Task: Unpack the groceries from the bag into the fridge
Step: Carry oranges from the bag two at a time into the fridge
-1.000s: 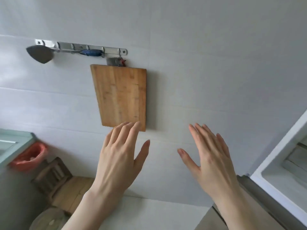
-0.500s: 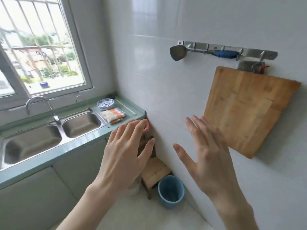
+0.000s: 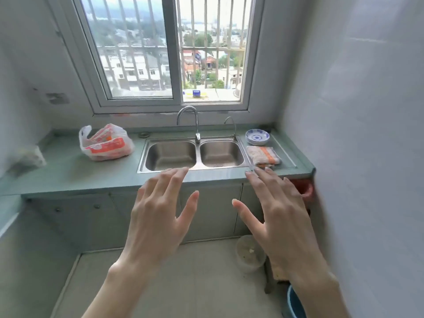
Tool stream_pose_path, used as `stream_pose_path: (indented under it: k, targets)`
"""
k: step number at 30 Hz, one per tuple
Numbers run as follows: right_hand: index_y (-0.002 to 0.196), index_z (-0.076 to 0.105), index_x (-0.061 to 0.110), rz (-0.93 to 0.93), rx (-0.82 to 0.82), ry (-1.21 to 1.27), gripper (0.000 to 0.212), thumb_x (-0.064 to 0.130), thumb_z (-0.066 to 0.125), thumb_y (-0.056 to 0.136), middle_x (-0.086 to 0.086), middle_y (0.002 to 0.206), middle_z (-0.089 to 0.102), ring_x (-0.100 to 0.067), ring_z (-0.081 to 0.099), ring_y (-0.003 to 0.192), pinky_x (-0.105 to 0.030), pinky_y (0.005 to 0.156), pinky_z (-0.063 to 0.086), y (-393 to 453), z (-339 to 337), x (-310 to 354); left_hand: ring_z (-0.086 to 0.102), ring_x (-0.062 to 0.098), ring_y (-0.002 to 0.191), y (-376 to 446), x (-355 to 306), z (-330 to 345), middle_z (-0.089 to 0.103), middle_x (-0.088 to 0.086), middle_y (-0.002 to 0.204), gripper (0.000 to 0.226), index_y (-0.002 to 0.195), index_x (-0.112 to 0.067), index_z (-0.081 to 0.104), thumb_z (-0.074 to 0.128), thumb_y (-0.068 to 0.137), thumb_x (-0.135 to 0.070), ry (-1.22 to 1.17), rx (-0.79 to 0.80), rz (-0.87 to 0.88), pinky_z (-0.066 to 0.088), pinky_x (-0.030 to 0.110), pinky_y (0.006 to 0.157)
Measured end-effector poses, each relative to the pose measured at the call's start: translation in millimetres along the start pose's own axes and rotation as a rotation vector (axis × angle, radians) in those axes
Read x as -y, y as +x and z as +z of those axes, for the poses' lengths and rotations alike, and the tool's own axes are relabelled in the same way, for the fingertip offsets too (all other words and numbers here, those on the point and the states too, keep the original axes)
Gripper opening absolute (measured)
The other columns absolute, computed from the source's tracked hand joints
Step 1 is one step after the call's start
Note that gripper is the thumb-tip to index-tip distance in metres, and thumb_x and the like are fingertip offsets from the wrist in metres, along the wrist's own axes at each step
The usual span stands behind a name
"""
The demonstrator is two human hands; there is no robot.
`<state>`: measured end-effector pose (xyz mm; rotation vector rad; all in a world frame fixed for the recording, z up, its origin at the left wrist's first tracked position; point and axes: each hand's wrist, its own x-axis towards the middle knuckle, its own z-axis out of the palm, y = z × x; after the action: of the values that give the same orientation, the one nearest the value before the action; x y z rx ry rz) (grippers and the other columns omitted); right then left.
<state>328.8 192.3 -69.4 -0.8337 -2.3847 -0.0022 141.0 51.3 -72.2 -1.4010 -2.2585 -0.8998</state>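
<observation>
A: Far wall: barred window (image 3: 171,53), two panes, daylight in, buildings and trees outside. Walls pale; right wall (image 3: 367,134) tiled, glossy.

B: Under it?

A: Green counter (image 3: 91,177) running wall to wall, turning along the left side. Steel double sink (image 3: 195,154) set in it, tall tap (image 3: 190,120) behind the divider, a smaller tap (image 3: 230,125) to the right.

B: Below the counter?

A: Grey-green cabinets (image 3: 211,212) with small knobs. Floor (image 3: 183,283) of light tiles. A blue bin (image 3: 294,305) at the lower right edge, cut off by the frame.
</observation>
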Motion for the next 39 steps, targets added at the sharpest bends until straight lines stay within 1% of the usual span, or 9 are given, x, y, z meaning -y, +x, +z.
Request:
stream_pose_path:
  k: [4, 10, 15, 18, 23, 27, 32, 37, 39]
  targets:
    - [0.153, 0.046, 0.023, -0.09, 0.042, 0.054, 0.066, 0.063, 0.042, 0.101, 0.003, 0.155, 0.049, -0.016, 0.037, 0.15, -0.044, 0.122, 0.032, 50, 52, 51, 0.053, 0.02, 0.132, 11, 73, -12, 0.057, -0.006, 0.143, 0.055, 0.146, -0.021, 0.052, 0.046, 0.1, -0.05, 0.089, -0.008, -0.06, 0.041, 0.041, 0.109]
    - [0.153, 0.044, 0.026, -0.186, 0.077, 0.129, 0.067, 0.066, 0.038, 0.1, 0.006, 0.157, 0.047, -0.013, 0.035, 0.151, -0.038, 0.126, 0.023, 126, 129, 141, 0.048, 0.02, 0.141, 39, 190, -38, 0.056, -0.004, 0.147, 0.059, 0.148, -0.022, 0.05, 0.039, 0.1, -0.055, 0.228, 0.012, -0.158, 0.038, 0.043, 0.117]
    - [0.152, 0.046, 0.024, -0.226, 0.053, 0.175, 0.066, 0.064, 0.042, 0.1, 0.004, 0.155, 0.05, -0.016, 0.039, 0.15, -0.043, 0.124, 0.03, 179, 180, 205, 0.048, 0.022, 0.142, 61, 272, -56, 0.057, -0.001, 0.148, 0.061, 0.146, -0.02, 0.054, 0.038, 0.1, -0.056, 0.303, 0.011, -0.204, 0.038, 0.047, 0.118]
    - [0.152, 0.047, 0.023, -0.233, 0.071, 0.185, 0.067, 0.064, 0.043, 0.099, 0.004, 0.155, 0.051, -0.017, 0.04, 0.149, -0.045, 0.123, 0.032, 203, 206, 231, 0.049, 0.023, 0.14, 72, 309, -63, 0.058, 0.0, 0.147, 0.061, 0.145, -0.019, 0.056, 0.039, 0.099, -0.056, 0.313, 0.01, -0.247, 0.039, 0.048, 0.117]
    - [0.152, 0.047, 0.023, -0.254, 0.113, 0.188, 0.07, 0.067, 0.036, 0.098, 0.003, 0.155, 0.051, -0.017, 0.037, 0.151, -0.042, 0.125, 0.027, 238, 247, 260, 0.05, 0.022, 0.138, 91, 363, -61, 0.059, 0.0, 0.145, 0.058, 0.143, -0.018, 0.057, 0.041, 0.1, -0.053, 0.31, -0.005, -0.282, 0.041, 0.046, 0.115]
    - [0.15, 0.05, 0.022, -0.258, 0.126, 0.193, 0.068, 0.065, 0.04, 0.098, 0.002, 0.153, 0.053, -0.017, 0.04, 0.149, -0.039, 0.124, 0.027, 266, 282, 274, 0.052, 0.02, 0.135, 115, 398, -49, 0.061, 0.0, 0.141, 0.057, 0.143, -0.018, 0.056, 0.041, 0.101, -0.053, 0.29, -0.028, -0.316, 0.041, 0.042, 0.112]
    - [0.154, 0.044, 0.027, -0.26, 0.175, 0.182, 0.069, 0.067, 0.04, 0.098, 0.007, 0.157, 0.048, -0.013, 0.034, 0.152, -0.037, 0.125, 0.025, 309, 331, 287, 0.052, 0.019, 0.136, 154, 446, -22, 0.061, 0.0, 0.142, 0.059, 0.145, -0.018, 0.054, 0.038, 0.102, -0.055, 0.261, -0.002, -0.328, 0.042, 0.04, 0.112]
    - [0.15, 0.049, 0.024, -0.235, 0.196, 0.21, 0.069, 0.067, 0.039, 0.097, 0.005, 0.154, 0.053, -0.016, 0.042, 0.148, -0.041, 0.122, 0.033, 357, 388, 299, 0.05, 0.016, 0.137, 206, 500, 11, 0.059, -0.003, 0.145, 0.06, 0.147, -0.02, 0.052, 0.036, 0.103, -0.057, 0.264, 0.07, -0.339, 0.04, 0.038, 0.114]
    - [0.151, 0.048, 0.024, -0.229, 0.222, 0.229, 0.07, 0.067, 0.039, 0.097, 0.005, 0.153, 0.053, -0.015, 0.043, 0.147, -0.041, 0.121, 0.034, 380, 410, 303, 0.049, 0.014, 0.138, 228, 522, 24, 0.058, -0.005, 0.146, 0.061, 0.148, -0.022, 0.051, 0.034, 0.103, -0.058, 0.252, 0.1, -0.356, 0.038, 0.036, 0.115]
